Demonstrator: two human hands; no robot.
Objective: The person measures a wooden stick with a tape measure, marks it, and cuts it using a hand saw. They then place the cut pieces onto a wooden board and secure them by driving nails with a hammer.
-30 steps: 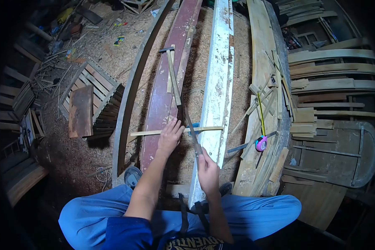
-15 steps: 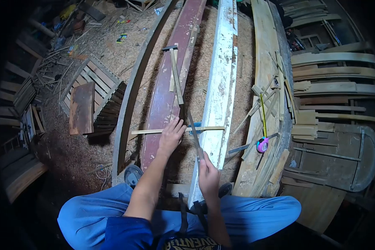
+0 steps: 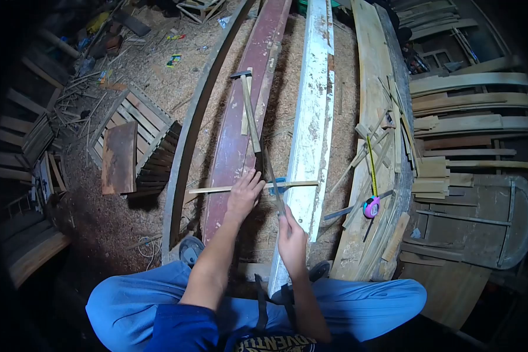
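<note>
My left hand [image 3: 246, 195] presses down with curled fingers on a thin wooden strip [image 3: 208, 189]. That strip lies crosswise over a dark red plank [image 3: 226, 167] and a white, paint-worn plank [image 3: 304, 158]. In my right hand [image 3: 292, 243] is the near end of a long narrow handsaw [image 3: 272, 176], seen almost edge-on, its grip hidden by the fingers. The blade crosses the strip in the gap between the planks. Below the strip there is a blue object [image 3: 280, 189], mostly covered. A hammer [image 3: 250, 111] rests on the red plank beyond my left hand.
To the right, a pink tape measure [image 3: 371, 206] with its yellow tape out sits on a pale board [image 3: 372, 64] among loose strips. A slatted wooden piece [image 3: 144, 114] stands left. Stacked curved timber [image 3: 469, 101] lies far right. Sawdust [image 3: 185, 76] covers the floor.
My right hand has moved a little forward with the handsaw. My left hand stays on the wooden strip. The whole view has shifted slightly.
</note>
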